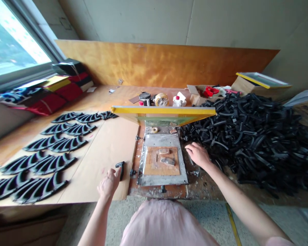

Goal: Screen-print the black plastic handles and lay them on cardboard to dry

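The small black piece (120, 168) lies on the flat tan sheet (107, 143), just left of the metal plate (164, 140). Its long side runs away from me, from near to far, and the far end has a little hook that points left. My left hand (109, 182) is right by it. The hand is half open with the fingers stretched out, and the fingertips (117, 172) seem to touch the near end of the piece, but they are not wrapped round it. My right hand (199, 154) is on the other side of the plate, palm down and open with the fingers a little apart. It rests at the near left edge of the big pile of black pieces (254, 140) and holds nothing that I can see. On the plate sits a brown wooden board (154, 165). Over the far end of the plate a yellow frame (164, 111) is tipped up. Behind it stand a small white bottle with a red cap (178, 100) and a roll of tape (161, 99); any words on them are too small for me to read. Far to the left, black fin shapes (53, 145) lie in neat rows, each with its long side going left to right.
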`<act>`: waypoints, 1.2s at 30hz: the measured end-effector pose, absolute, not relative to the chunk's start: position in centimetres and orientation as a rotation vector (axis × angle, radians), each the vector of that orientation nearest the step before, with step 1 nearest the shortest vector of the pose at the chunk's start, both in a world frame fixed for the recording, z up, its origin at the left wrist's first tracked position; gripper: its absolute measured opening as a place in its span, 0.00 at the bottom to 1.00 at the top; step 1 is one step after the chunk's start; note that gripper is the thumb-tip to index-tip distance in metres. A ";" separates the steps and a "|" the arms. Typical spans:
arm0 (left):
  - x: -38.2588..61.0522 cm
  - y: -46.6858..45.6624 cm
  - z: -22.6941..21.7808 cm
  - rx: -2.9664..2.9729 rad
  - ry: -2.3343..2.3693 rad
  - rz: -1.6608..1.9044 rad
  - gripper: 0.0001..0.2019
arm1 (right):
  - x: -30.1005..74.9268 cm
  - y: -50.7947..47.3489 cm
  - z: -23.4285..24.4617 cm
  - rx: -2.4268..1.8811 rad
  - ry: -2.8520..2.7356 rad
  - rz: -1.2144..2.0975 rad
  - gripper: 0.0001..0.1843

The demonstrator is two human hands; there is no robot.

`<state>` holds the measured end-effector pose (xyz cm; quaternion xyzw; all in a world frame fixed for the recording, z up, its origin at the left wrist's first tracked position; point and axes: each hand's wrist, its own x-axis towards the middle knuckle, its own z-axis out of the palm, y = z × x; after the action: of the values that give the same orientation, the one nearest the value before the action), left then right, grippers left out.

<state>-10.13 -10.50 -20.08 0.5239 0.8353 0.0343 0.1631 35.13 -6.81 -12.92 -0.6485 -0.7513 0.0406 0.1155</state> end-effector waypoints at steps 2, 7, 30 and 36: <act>-9.6 -9.9 -19.3 1.561 2.367 0.164 0.29 | 31.2 -6.4 -12.5 -1.799 -2.368 0.042 0.15; -6.9 -8.4 -17.1 1.693 2.350 0.282 0.23 | 22.7 -5.6 -14.3 -1.440 -2.728 0.045 0.16; 0.1 -4.0 -3.4 1.056 1.193 1.414 0.31 | 29.4 -8.2 -15.7 -1.383 -2.253 0.483 0.16; -2.2 -9.3 -13.1 1.013 1.359 0.927 0.35 | 32.0 -2.3 -11.2 -1.671 -1.816 0.225 0.20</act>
<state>-2.16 -9.29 -13.11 0.4314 0.5787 0.3945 0.5686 32.03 -2.29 -11.21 -0.6377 -0.6927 0.0860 0.3257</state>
